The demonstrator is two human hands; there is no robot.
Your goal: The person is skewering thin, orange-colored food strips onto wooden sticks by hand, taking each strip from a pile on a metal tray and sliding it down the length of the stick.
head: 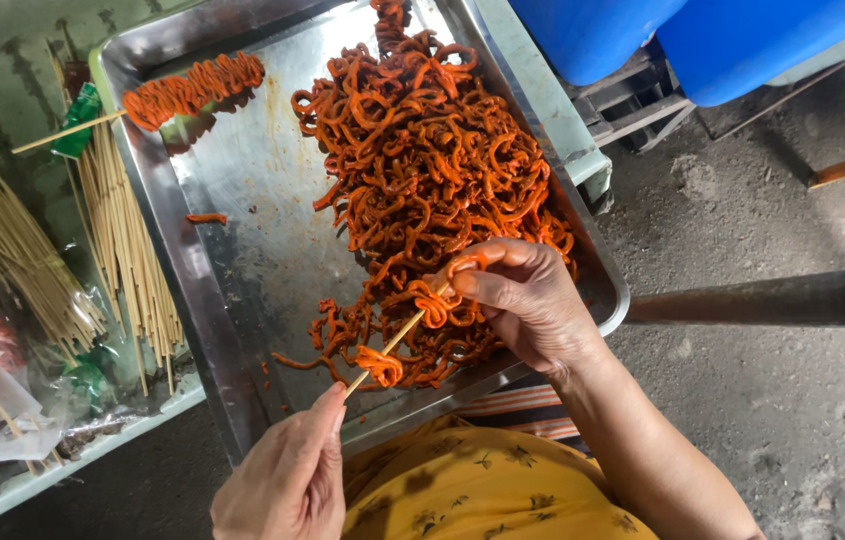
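Head view: threading orange strips onto a bamboo skewer [393,341].
Left hand [283,480] pinches the skewer's end; right hand [528,300] clamps a strip [435,300] above the steel tray [233,290].

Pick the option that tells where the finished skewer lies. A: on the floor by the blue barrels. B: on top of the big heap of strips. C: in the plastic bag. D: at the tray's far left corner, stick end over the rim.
D: the finished skewer lies in the far left corner of the tray, apart from the heap, its bare stick end poking out over the rim.
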